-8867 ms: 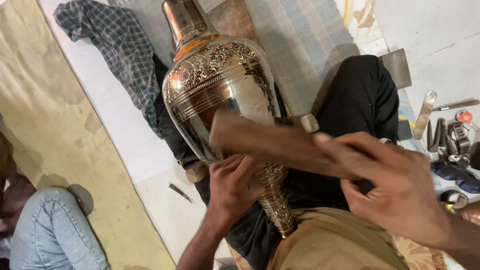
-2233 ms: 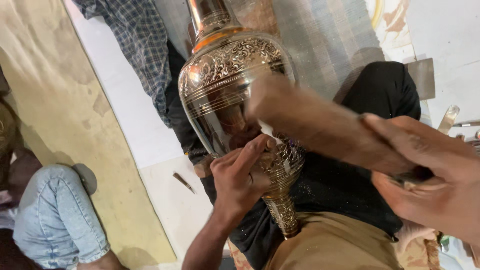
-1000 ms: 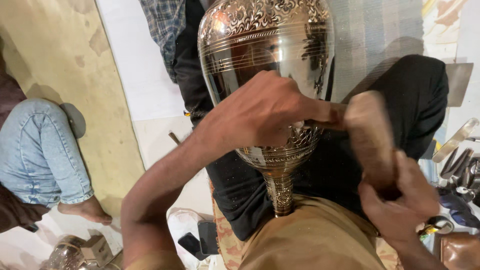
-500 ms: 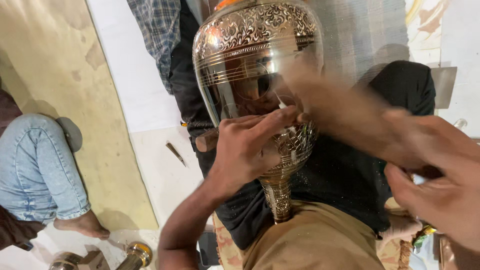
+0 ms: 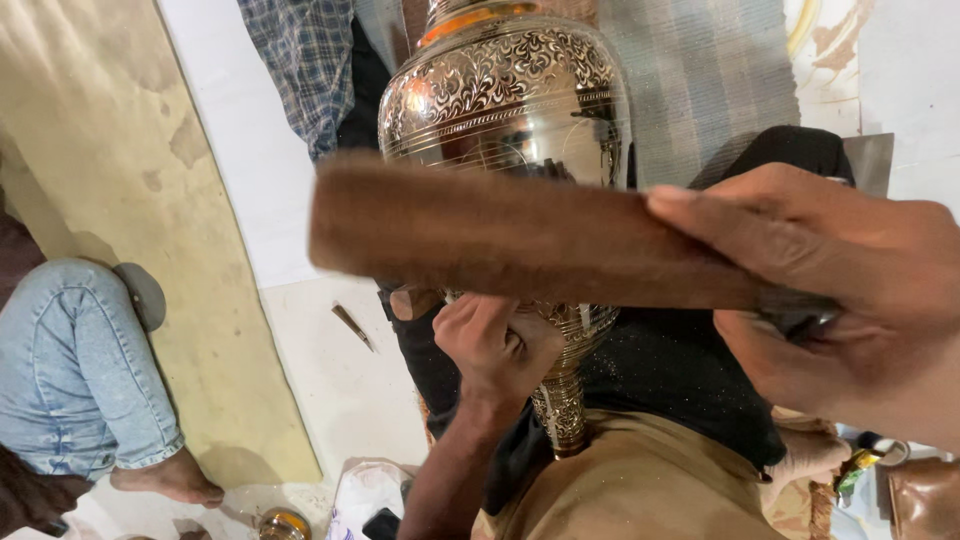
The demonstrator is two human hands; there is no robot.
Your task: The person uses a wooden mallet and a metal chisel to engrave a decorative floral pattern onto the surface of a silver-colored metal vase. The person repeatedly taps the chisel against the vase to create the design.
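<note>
While the big engraved metal vase [image 5: 505,110] lies tilted across the person's lap, its narrow stem pointing down toward the tan trousers [image 5: 640,490] and its wide body rising toward the top of the head view, both hands are busy with it. The right hand [image 5: 840,290] is clenched around one end of a long brown wooden block [image 5: 520,240], which stretches sideways in front of the vase's shiny lower belly and looks blurred. The left hand [image 5: 495,345] sits underneath the block, curled tight against the lower part of the vase just above the stem, and seems to pinch something small against the metal, though what it grips cannot be made out. A band of scrolling leaf pattern runs round the vase's shoulder, with an orange ring above it near the neck; the mouth is out of view, so nothing can be told of what is inside. A black cloth [image 5: 690,380] lies under the vase over the lap. A checked shirt [image 5: 300,60] lies on the white floor [image 5: 240,170] beyond. At the left edge another person's leg in blue jeans [image 5: 80,370] rests on a yellowish board [image 5: 130,200], the bare foot beside it. A small thin tool [image 5: 352,325] lies on the floor near the left hand.
</note>
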